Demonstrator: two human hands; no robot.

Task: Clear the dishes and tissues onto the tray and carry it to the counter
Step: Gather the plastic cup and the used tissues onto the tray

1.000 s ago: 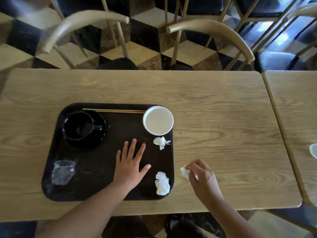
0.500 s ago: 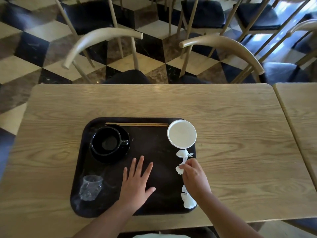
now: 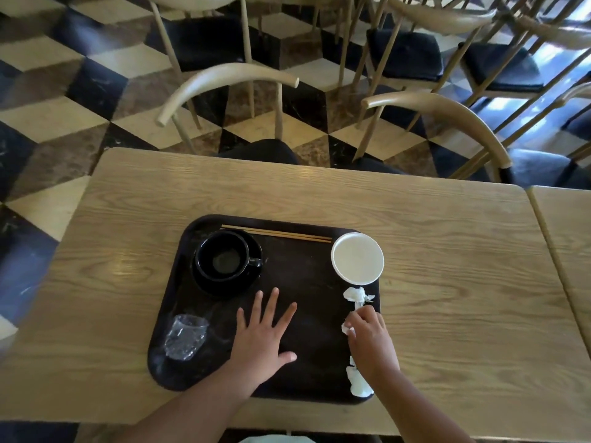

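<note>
A dark tray [image 3: 310,318] lies on the wooden table [image 3: 447,282]. On it are a black cup on a saucer [image 3: 224,260], wooden chopsticks [image 3: 276,234] along the far rim, a white bowl [image 3: 357,257], a clear plastic cup [image 3: 185,336] and crumpled tissues [image 3: 356,295], [image 3: 359,382] along the right side. My left hand [image 3: 265,337] rests flat and spread on the tray's middle. My right hand [image 3: 371,337] hovers over the tray's right edge, fingers pinched on a small white tissue [image 3: 348,329].
Two curved-back wooden chairs [image 3: 224,81], [image 3: 447,113] are pushed in at the table's far side. A second table [image 3: 566,238] abuts on the right. More chairs with dark cushions stand behind on the chequered floor.
My right hand carried the tissue from the bare table onto the tray's right side. The left hand stayed flat on the tray. The camera tilted upward.
</note>
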